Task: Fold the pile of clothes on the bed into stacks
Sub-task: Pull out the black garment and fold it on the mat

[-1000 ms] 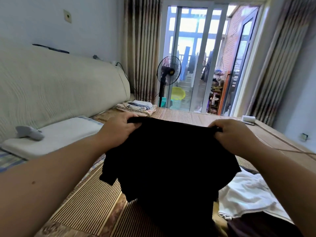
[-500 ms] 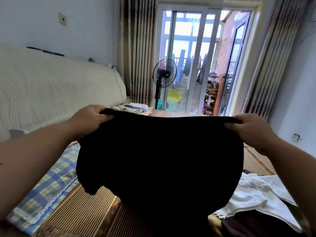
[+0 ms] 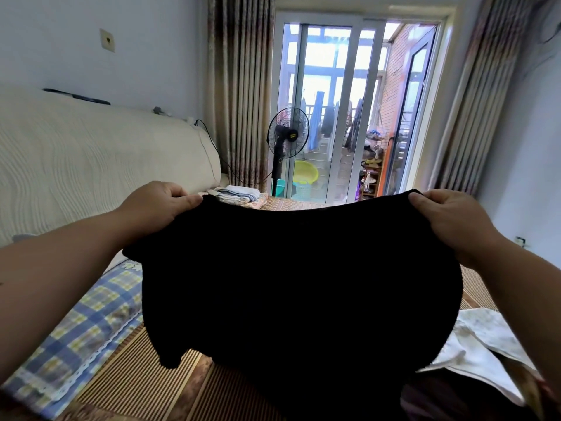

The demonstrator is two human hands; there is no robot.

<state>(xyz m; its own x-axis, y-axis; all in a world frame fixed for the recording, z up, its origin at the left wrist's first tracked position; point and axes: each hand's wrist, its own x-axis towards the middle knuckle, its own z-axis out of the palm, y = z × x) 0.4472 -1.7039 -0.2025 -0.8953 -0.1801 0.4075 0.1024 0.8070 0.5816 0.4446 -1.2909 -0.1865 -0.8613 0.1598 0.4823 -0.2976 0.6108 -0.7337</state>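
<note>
Cream quilted headboard cushion (image 3: 76, 165) runs along the far left. Below it, a blue and yellow plaid cloth with a lace edge (image 3: 76, 338) lies on the left side of the bed. The bed itself is covered by a brown striped woven mat (image 3: 145, 387).

The left hand (image 3: 158, 205) is up in the air with its fingers curled, pinching the top left corner of a big black fabric garment (image 3: 300, 284), thumb on the near side. The garment is held spread out wide in mid-air over the middle of the bed. Its top edge sags a bit between the two hands, and a sleeve-like flap dangles at the lower left. It blocks most of the bed behind it.

Just past its top edge, at the far end of the bed, sits a small folded stack of pale striped clothes (image 3: 239, 194). Behind that, a black standing fan (image 3: 288, 135) is in front of the glass sliding doors (image 3: 334, 101), and a yellow plastic basin (image 3: 305, 173) shows through the glass.

The right hand (image 3: 449, 217) pinches the top right corner of the black garment the same way. On the near right, a crumpled white garment (image 3: 473, 344) lies on the bed, partly hidden behind the black one. There's something dark at the near right corner too, but I can't tell what it is.
</note>
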